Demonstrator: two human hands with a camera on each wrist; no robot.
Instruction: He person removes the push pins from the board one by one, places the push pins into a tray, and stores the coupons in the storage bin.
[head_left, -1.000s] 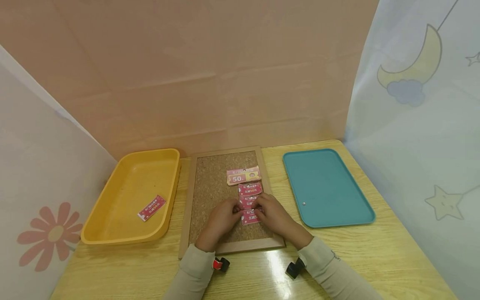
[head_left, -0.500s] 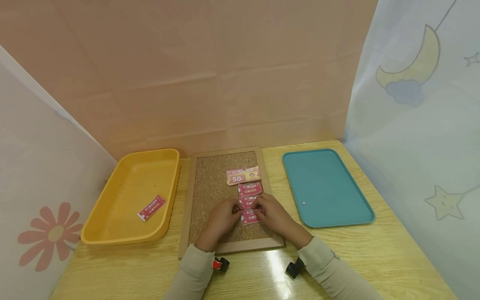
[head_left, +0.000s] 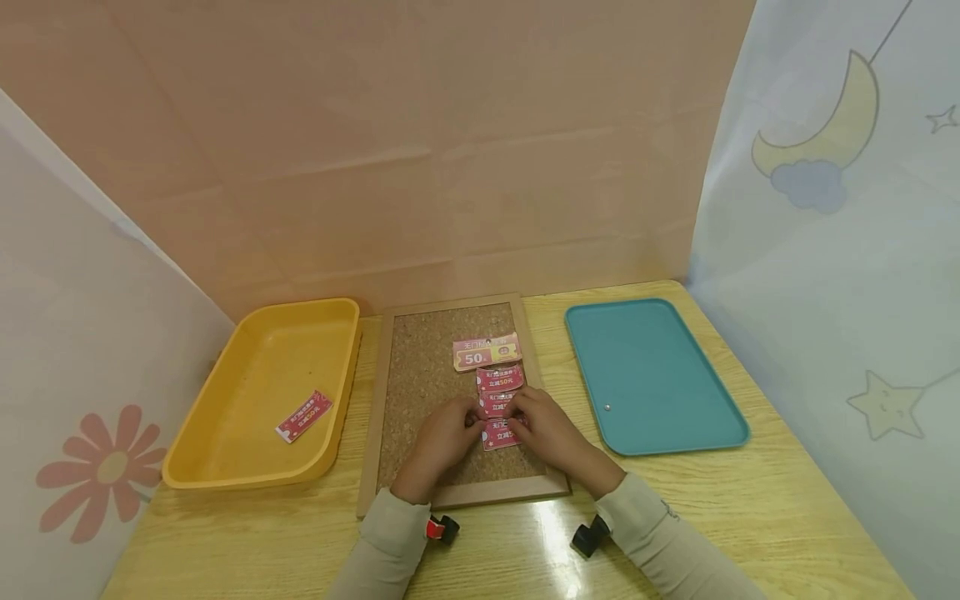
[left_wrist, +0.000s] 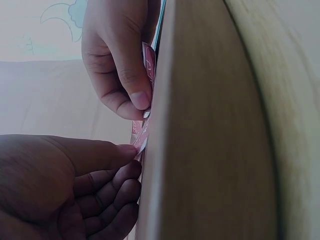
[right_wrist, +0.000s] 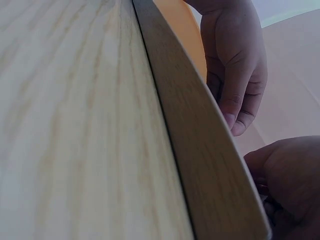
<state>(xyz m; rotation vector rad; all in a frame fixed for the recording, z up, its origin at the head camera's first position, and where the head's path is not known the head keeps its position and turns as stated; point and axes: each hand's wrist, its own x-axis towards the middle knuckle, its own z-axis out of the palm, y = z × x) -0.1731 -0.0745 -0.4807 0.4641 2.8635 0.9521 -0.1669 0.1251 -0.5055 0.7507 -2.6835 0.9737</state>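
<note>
Several pink coupons run in a column down the right side of a wood-framed corkboard (head_left: 420, 375). At the lowest coupon (head_left: 495, 435), my left hand (head_left: 444, 437) pinches the left part of its upper edge; in the left wrist view the thumb of that left hand (left_wrist: 75, 165) lies on the paper. From the right, my right hand (head_left: 553, 427) covers part of the coupon. Between its thumb and finger, the left wrist view shows a small silvery thumbtack (left_wrist: 146, 114) against the coupon. The tack's point is hidden. In the right wrist view the coupon is out of sight.
Left of the board stands a yellow tray (head_left: 258, 479) with one pink coupon (head_left: 303, 416) inside. A teal tray (head_left: 663, 367) lies to the right, with one small tack (head_left: 607, 407) in it. A larger pink and yellow coupon (head_left: 487, 352) tops the column.
</note>
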